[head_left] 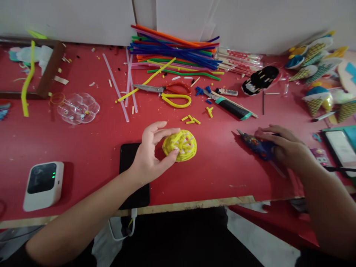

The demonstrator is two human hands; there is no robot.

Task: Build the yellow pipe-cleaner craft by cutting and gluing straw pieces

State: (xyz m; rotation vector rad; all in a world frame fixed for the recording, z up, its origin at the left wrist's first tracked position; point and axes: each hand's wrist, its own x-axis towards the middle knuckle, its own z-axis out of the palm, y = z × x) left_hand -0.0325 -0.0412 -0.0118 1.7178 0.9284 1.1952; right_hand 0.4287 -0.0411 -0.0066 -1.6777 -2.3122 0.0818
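On the red desk (211, 178), the left hand (150, 155) pinches a yellow coiled dome (187, 144) — squeezing hard could dent it — while the right hand (289, 146) lies over a glue gun (253, 145), grip unclear.

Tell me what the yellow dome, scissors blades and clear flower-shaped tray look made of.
Yellow dome: possibly pipe cleaner or yarn, matte; coiled, soft-looking strands show.
Scissors blades: likely metal, grey with a dull sheen.
Flower-shaped tray: probably glossy clear plastic; the red table shows through and edges catch highlights, though glass isn't ruled out.
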